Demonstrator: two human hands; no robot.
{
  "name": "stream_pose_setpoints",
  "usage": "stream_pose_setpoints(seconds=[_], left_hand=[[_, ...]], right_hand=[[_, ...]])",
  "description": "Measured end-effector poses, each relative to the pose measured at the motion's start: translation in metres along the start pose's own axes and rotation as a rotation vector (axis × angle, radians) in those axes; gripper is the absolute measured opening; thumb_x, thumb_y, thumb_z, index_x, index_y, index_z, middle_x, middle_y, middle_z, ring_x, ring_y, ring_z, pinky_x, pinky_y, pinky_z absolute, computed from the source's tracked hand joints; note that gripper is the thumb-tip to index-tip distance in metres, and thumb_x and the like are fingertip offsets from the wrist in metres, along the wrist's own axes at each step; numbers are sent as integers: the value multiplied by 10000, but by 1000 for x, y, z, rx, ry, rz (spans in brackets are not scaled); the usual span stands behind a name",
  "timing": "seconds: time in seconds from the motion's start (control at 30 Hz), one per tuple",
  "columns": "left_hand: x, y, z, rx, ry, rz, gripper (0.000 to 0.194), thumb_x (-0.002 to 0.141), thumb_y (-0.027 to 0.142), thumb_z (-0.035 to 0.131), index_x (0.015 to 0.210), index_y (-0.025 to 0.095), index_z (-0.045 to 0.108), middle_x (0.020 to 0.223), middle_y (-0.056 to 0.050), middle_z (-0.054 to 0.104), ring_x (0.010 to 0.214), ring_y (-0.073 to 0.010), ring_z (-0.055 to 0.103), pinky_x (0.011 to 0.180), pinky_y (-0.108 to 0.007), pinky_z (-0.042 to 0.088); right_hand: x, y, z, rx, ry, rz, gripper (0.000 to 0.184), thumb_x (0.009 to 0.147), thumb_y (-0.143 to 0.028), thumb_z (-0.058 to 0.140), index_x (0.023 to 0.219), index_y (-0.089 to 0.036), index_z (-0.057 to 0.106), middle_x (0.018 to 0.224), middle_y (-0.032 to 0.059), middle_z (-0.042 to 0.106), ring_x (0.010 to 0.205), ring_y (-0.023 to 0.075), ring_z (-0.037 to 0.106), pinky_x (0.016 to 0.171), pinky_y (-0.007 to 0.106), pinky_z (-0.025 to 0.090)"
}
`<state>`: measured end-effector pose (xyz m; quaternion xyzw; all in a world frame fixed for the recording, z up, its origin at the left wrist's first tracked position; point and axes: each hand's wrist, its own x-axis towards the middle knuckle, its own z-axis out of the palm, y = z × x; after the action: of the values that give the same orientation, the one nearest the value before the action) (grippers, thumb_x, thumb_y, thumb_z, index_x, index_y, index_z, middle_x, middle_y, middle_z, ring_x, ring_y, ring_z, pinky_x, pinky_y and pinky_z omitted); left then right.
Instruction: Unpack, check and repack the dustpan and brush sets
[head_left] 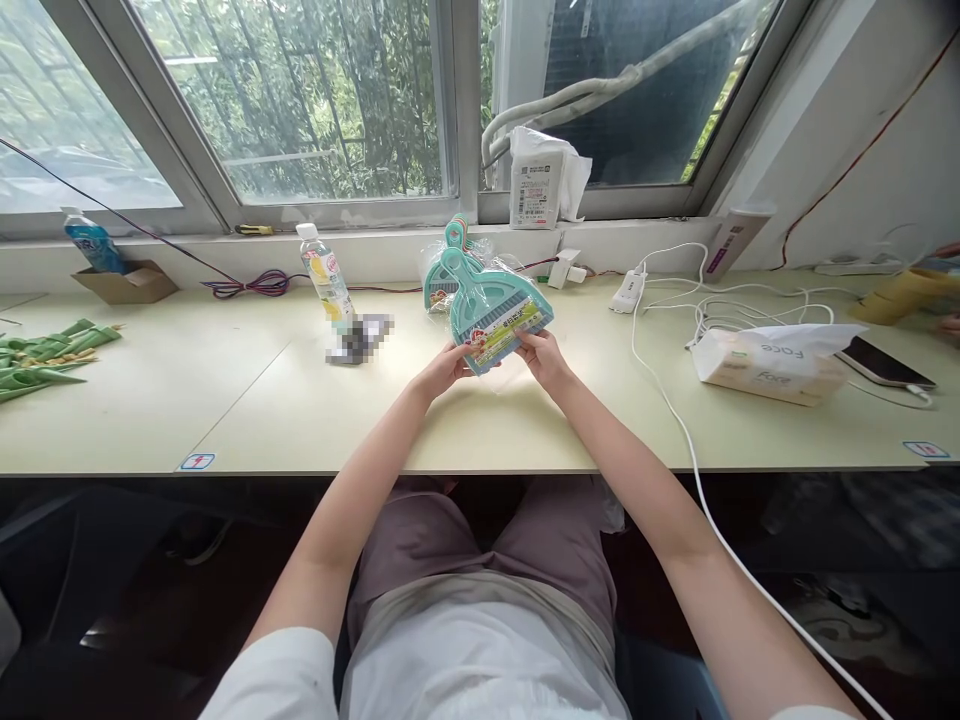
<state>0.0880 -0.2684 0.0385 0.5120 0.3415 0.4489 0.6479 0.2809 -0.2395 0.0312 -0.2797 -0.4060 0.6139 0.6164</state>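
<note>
A teal mini dustpan and brush set [491, 300] in clear plastic wrap with a colourful label is held tilted above the pale table [247, 400]. My left hand [448, 368] pinches its lower left edge. My right hand [541, 356] grips its lower right corner. Both hands have fingers closed on the wrapped pack. More wrapped teal sets [442, 275] lie just behind it on the table.
A clear drink bottle [324, 278] stands left of the pack beside a blurred small item [358, 338]. A tissue pack [772, 362], a phone [883, 362] and white cables [675, 300] lie at right. Green strips [45, 355] lie far left, a cardboard box [124, 283] behind them.
</note>
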Motion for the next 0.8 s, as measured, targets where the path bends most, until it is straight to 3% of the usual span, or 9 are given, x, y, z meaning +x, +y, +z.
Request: stream_pose_setpoints(seconds=[0.4, 0.53, 0.63, 0.7, 0.8], left_hand=[[1, -2, -3, 0, -37, -20, 479, 831, 272, 566, 1293, 169, 492, 1205, -131, 670, 894, -271, 721, 842, -405, 546], [2, -1, -6, -38, -9, -20, 431, 832, 256, 529, 1243, 126, 532, 1134, -145, 694, 844, -262, 725, 792, -379, 559], [4, -2, -12, -63, 13, -17, 415, 830, 265, 529, 1217, 116, 549, 1122, -150, 697, 830, -260, 725, 764, -364, 567], [6, -2, -18, -80, 54, -10, 421, 824, 267, 531, 1217, 118, 548, 1123, -148, 697, 833, -260, 724, 758, -362, 572], [9, -1, -27, -122, 128, 19, 444, 805, 253, 528, 1230, 126, 536, 1116, -133, 699, 843, -255, 722, 769, -367, 579]], right_hand=[[4, 2, -2, 6, -10, 44, 162, 735, -161, 725, 885, -174, 662, 939, 42, 745, 913, 202, 709, 957, 362, 568], [5, -2, -4, -62, -23, 157, 107, 822, -213, 688, 907, -154, 657, 915, 85, 749, 851, 203, 723, 899, 370, 593], [5, -7, -7, -187, -37, 237, 175, 870, -305, 659, 885, -130, 658, 828, 135, 743, 783, 227, 731, 842, 394, 604], [7, -10, -12, -275, 8, 198, 228, 880, -351, 642, 832, -129, 662, 774, 140, 731, 734, 231, 728, 818, 406, 603], [10, -12, -21, -470, 223, -50, 175, 890, -290, 586, 839, -147, 675, 807, 109, 722, 691, 206, 706, 818, 427, 589]])
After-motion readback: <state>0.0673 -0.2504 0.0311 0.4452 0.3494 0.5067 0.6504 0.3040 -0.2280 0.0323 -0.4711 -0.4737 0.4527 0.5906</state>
